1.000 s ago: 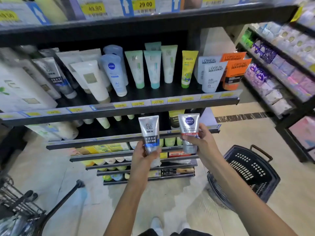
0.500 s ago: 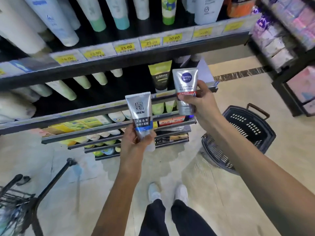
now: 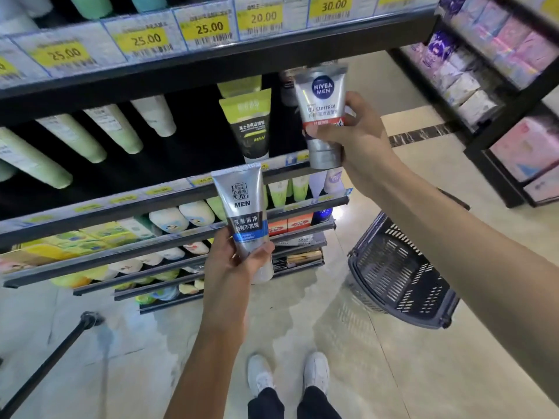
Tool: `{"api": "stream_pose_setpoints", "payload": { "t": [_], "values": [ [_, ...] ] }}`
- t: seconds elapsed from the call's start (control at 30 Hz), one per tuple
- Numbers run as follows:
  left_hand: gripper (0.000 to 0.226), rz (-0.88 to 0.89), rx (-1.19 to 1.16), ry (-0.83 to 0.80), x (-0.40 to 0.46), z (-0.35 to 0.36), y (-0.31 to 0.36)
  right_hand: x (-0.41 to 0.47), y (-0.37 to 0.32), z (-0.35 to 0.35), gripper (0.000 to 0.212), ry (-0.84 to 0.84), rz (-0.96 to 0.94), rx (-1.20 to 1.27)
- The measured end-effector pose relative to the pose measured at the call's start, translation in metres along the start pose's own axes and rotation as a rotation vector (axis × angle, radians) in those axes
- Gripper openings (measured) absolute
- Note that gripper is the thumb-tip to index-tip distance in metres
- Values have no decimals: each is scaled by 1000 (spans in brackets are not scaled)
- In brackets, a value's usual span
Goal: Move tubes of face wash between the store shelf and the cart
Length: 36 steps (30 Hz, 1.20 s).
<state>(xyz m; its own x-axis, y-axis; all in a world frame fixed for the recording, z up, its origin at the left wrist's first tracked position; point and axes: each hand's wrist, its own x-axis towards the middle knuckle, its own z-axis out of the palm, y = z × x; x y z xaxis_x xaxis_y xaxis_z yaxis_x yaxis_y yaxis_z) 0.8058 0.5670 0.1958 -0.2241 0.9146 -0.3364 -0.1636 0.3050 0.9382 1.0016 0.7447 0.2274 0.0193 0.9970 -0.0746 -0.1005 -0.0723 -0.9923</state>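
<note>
Glossy silver plastic tubes [image 3: 321, 116]; dark perforated plastic basket [image 3: 396, 273]; polished floor [image 3: 378, 373]

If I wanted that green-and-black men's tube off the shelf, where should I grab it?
Probably pinch the green-and-black tube across its wide upper body, coming straight from the aisle: it stands cap-down facing out, with open shelf on its left and the Nivea Men tube close on its right.

Two silver tubes [image 3: 245, 216] held, one basket [image 3: 396, 276], two white shoes [image 3: 260, 373], five readable price tags [image 3: 208, 28]
</note>
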Motion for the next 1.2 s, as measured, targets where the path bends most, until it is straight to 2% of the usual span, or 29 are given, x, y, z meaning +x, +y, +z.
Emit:
{"api": "stream_pose_setpoints", "payload": {
  "t": [0.1, 0.23, 0.33, 0.67, 1.2],
  "values": [
    [40, -6, 1, -18, 3, 3, -3, 16, -9, -3, 62, 34, -17, -11],
    [40, 2, -17, -15, 7, 7, -5, 42, -17, -12, 53, 79, -59, -17],
    [39, 18, -16, -21, 7, 8, -6, 58, -17, -19, 59, 122, -103, -46],
    [42, 21, -49, 8, 9, 8, -16, 81, -4, -35, 73, 58, -98, -462],
    [39, -10, -85, 55, 2, 4, -21, 116, 5, -35, 59, 153, -47, -508]
  ]
}}
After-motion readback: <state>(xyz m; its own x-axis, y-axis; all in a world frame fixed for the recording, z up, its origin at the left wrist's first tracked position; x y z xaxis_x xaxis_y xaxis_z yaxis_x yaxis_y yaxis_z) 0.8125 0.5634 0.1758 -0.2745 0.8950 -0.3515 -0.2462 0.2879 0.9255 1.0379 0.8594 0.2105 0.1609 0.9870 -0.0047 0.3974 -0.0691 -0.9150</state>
